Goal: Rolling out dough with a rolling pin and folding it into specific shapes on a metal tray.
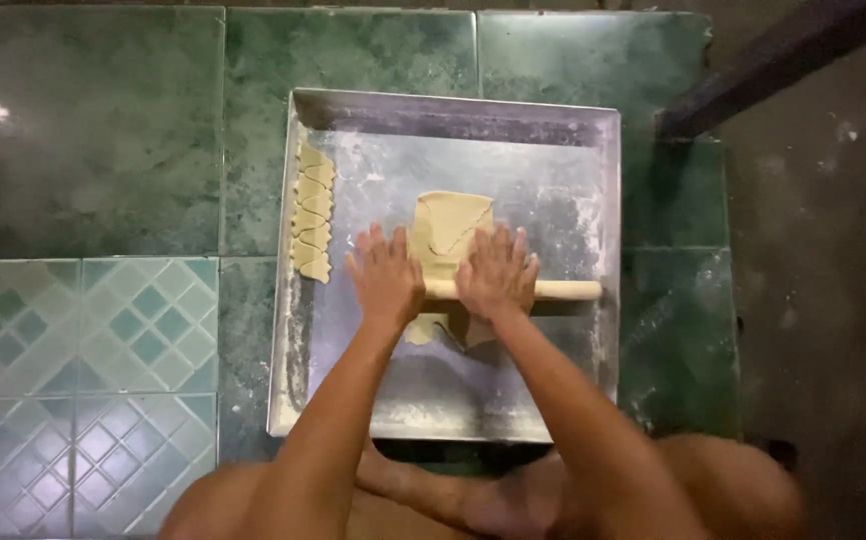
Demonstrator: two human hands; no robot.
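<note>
A rolling pin (513, 290) is pressed flat over a sheet of dough (450, 228) inside a floured metal tray (563, 170).

The left hand (387, 280) and the right hand (498, 272) are laid palm-down side by side on the wooden pin, fingers (370, 243) spread and stretched forward, nothing pinched. The pin is seen lying crosswise, its right end poking out past the right hand. The dough is stretched from above the pin to just below it, near the tray's middle. A column of cut dough pieces (314, 212) is lined along the tray's left wall. The tray is set on a green tiled floor (93, 130).
</note>
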